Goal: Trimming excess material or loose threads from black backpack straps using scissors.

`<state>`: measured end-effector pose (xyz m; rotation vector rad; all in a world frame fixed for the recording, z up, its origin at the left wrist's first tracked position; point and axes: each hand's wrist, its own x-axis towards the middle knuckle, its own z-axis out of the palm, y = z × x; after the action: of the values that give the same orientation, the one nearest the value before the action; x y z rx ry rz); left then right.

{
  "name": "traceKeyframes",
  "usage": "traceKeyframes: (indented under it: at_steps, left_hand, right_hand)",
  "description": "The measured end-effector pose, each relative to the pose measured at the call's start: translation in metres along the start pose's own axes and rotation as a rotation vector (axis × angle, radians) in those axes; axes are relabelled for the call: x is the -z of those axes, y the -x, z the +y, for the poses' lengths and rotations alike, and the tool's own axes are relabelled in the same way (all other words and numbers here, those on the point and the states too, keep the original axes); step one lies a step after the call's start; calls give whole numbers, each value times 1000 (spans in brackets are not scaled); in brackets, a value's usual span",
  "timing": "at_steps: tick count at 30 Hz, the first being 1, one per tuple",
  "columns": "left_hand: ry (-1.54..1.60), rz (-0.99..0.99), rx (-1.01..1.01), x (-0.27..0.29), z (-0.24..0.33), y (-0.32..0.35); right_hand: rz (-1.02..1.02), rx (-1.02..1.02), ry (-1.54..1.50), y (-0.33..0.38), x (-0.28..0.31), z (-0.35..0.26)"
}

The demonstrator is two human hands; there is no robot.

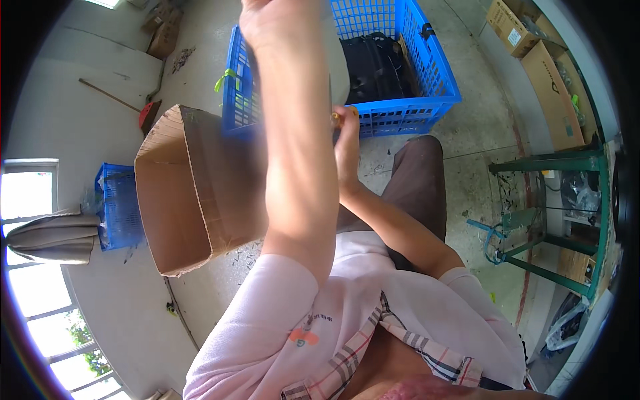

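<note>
My left forearm reaches up the middle of the picture, and my left hand (256, 9) is at the upper edge. Its fingers are cut off, so what it holds does not show. Just right of the forearm, my right hand (347, 137) is closed, its fingers curled by a small yellowish bit at the near rim of a blue plastic basket (427, 110). What it grips is mostly hidden. A light grey, round-edged piece (339, 63) stands between the forearm and the basket's inside. Black, shiny pieces (377, 67) lie in the basket.
A cardboard box (170, 193) stands open at the left, near a smaller blue basket (120, 207) and a red-headed broom (148, 117). More cardboard boxes (550, 93) line the right wall, with a green metal frame (560, 163) nearer. My knee (423, 173) is close to the basket.
</note>
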<state>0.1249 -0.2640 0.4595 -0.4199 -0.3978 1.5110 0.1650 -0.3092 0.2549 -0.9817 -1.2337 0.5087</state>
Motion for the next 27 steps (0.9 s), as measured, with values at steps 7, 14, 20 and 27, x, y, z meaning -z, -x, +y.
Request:
traceKeyframes:
  at_steps: [7,14,20,27]
  left_hand:
    - [-135,-81,-70,-30,-30,6]
    - [-1570,-816,-575,-92,36,72]
    - [-2339,159,-259,-35,200,1]
    - [-1925,1,217,28,266,33]
  right_hand:
    - [-82,-230,-230,-48,40,-6]
    - [-842,-374,-397,-111,134,-56]
    - [-1135,-436,-337,-100,143,-57]
    - [-854,-704,-435,-80,154,-23]
